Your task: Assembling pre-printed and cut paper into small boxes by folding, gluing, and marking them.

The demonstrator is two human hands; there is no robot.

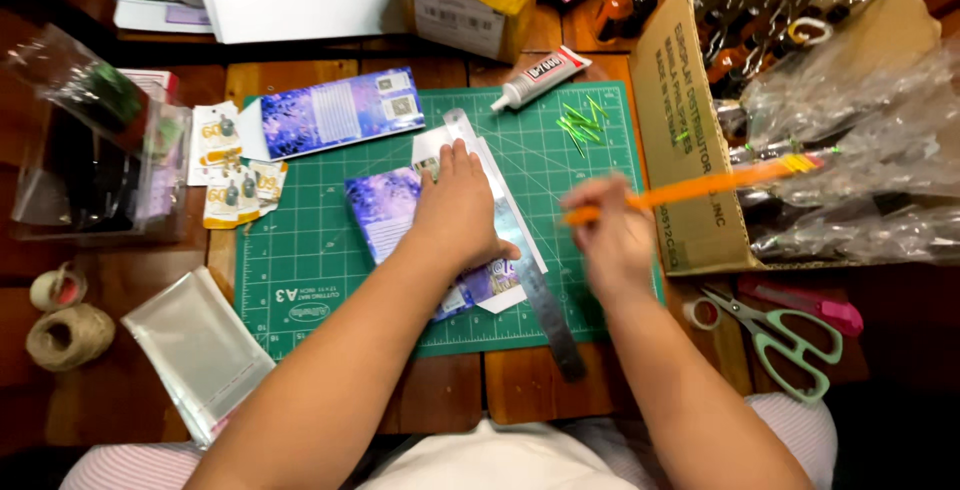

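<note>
In the middle of the frame the left hand [458,212] lies flat, palm down and fingers together, pressing on a purple printed card [392,212] and the white paper strip under it, both resting on the green cutting mat [310,260]. A metal ruler [535,290] runs just beside the right edge of that hand, touching the card; its long axis slants from the upper middle of the mat down towards the lower right, where its dark end passes the mat's edge onto the wooden table [520,390]. To the right of the ruler the right hand [615,240] is blurred but closed around an orange craft knife [690,188], gripping it near its left end. The knife lies nearly level, its long axis rising slightly from left to right, the gripped tip pointing left towards the ruler and the far end reaching over the cardboard box [690,100] at the right of the frame. The tip hovers near the ruler; whether it touches the mat cannot be told. A second purple card [340,110] lies at the upper left of the mat, a tube of glue [540,78] at its top edge with green bits [580,125] beside it. Green-handled scissors [785,340] lie at the lower right, and a clear plastic sleeve [195,350] at the lower left.
</note>
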